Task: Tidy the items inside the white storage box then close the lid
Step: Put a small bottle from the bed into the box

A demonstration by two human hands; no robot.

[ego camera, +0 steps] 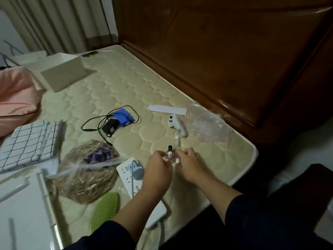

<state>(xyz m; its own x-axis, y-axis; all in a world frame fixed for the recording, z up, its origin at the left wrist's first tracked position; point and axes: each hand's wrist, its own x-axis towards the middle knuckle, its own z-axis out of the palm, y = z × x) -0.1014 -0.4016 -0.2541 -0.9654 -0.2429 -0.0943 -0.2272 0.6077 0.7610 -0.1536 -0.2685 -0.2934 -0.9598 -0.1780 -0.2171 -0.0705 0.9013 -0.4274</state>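
Both hands meet over the mattress [137,83]: left hand [158,170] and right hand [189,165] pinch a small vial [170,153] between them, cap up, probably to gather it for packing. Box [63,73] sits far beyond the grip, open, lid not on.

Dim, soft, wide-angle edge distortion

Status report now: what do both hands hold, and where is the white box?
Left hand and right hand both pinch small clear bottle. White storage box open, far left on mattress. Nothing blocking.
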